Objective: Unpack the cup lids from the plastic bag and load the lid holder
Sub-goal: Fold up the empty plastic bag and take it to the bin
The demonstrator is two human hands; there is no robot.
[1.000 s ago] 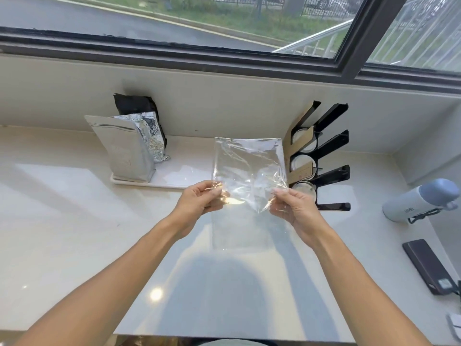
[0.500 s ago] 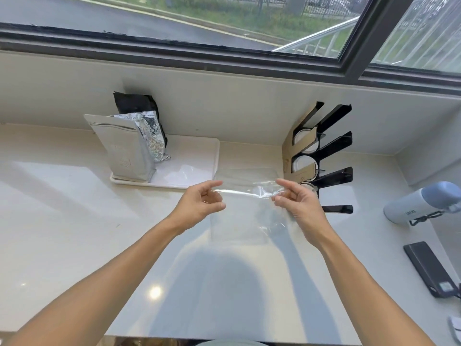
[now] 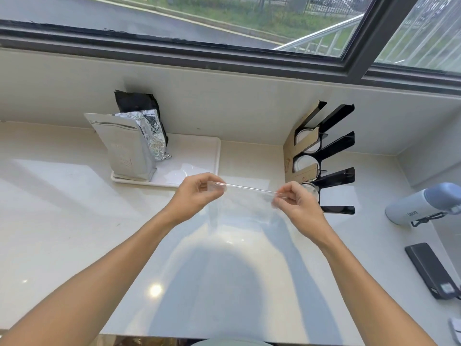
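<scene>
Both hands pinch the clear, crinkled plastic bag (image 3: 245, 208) taut — left hand (image 3: 197, 193), right hand (image 3: 296, 203) — near the black slotted lid holder (image 3: 334, 161) with round white lids (image 3: 305, 164).

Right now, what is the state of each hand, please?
Left hand: closed, pinching one end of the clear plastic bag.
Right hand: closed, pinching the bag's other end.

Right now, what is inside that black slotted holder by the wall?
The black slotted lid holder shows three round white cup lids, one in each lower slot. Brown cardboard covers their left edges, so how many sit stacked behind each cannot be seen.
</scene>
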